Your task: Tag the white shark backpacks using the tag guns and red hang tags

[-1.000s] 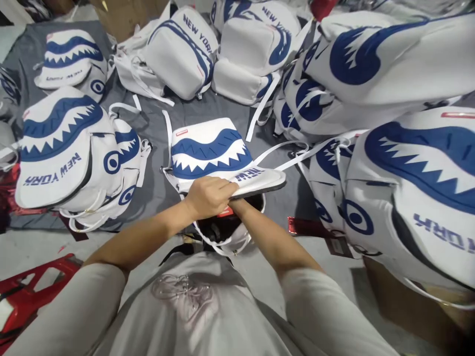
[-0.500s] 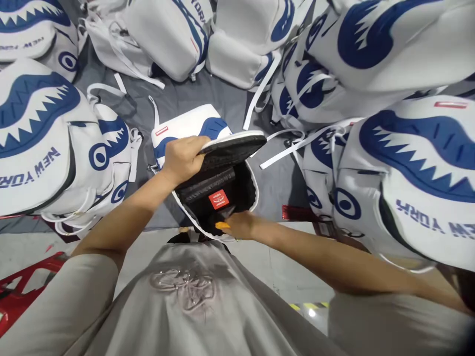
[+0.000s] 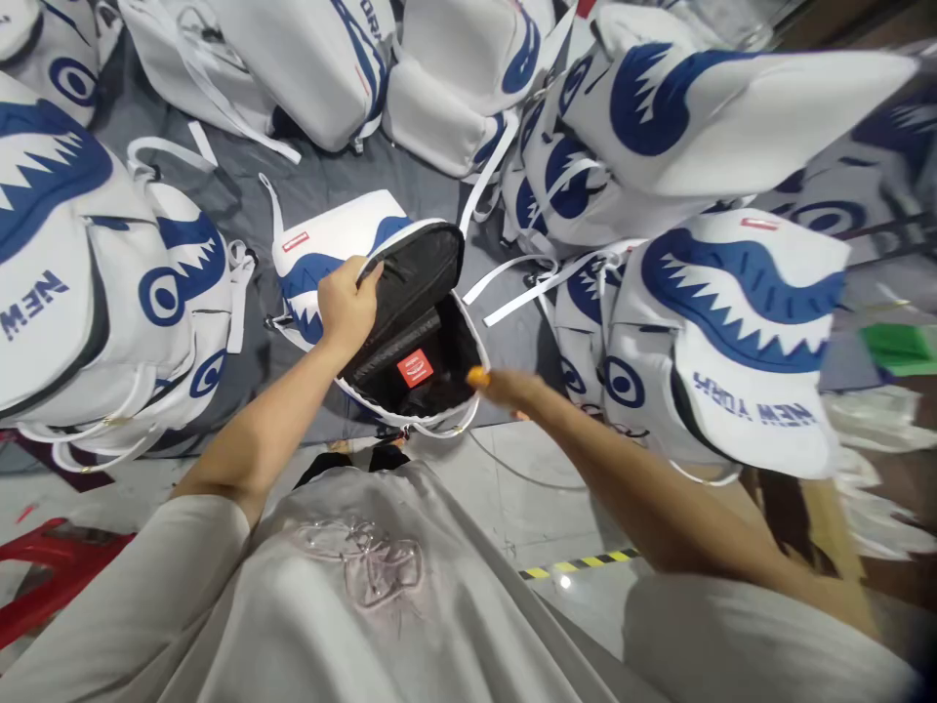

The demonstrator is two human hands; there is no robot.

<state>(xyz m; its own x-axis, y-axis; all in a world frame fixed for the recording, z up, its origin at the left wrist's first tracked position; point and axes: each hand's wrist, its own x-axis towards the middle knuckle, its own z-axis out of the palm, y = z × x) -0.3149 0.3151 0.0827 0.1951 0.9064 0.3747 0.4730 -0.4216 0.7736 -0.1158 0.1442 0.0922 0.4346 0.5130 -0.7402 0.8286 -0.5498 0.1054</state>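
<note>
A white backpack (image 3: 329,244) with a blue shark-mouth print lies open in front of me on a grey cloth. Its flap (image 3: 417,268) is lifted, showing a black lining and a small red label (image 3: 414,368) inside. My left hand (image 3: 346,303) grips the flap's left edge and holds it up. My right hand (image 3: 509,388) is blurred at the right rim of the opening, thumb with an orange nail pointing at the bag. Nothing shows in that hand.
Several matching white and blue backpacks surround the open one: a stack at left (image 3: 88,283), some at the back (image 3: 322,68), a pile at right (image 3: 732,322). A red stool (image 3: 44,576) stands lower left. Yellow-black floor tape (image 3: 578,563) runs below.
My left hand has raised the flap from closed to wide open. My right hand came out of the bag's opening and moved right. The view shifted right.
</note>
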